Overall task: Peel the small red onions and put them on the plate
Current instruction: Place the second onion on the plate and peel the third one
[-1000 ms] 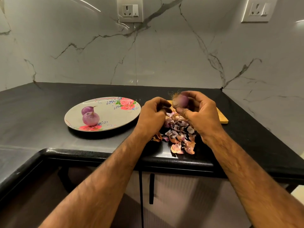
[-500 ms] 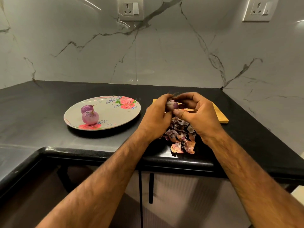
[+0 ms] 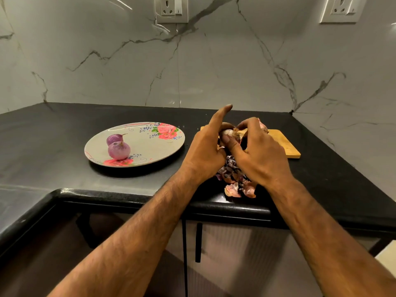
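Note:
A small red onion (image 3: 228,132) sits between my two hands above the counter, mostly hidden by fingers. My left hand (image 3: 205,151) holds it from the left with the index finger sticking straight up. My right hand (image 3: 260,156) pinches the onion's dry skin from the right, thumb against the bulb. Two peeled purple onions (image 3: 118,146) lie on the left part of the floral plate (image 3: 162,146), which stands left of my hands.
A heap of onion peels (image 3: 236,182) lies on the black counter (image 3: 53,146) under my hands, near the front edge. A wooden cutting board (image 3: 285,144) lies behind my right hand. Marble walls close the corner; cabinet doors are below.
The onion passed from high in my right hand to between both hands. Both hands have lifted slightly, my left index finger now points up, and my right fingers have closed on the skin.

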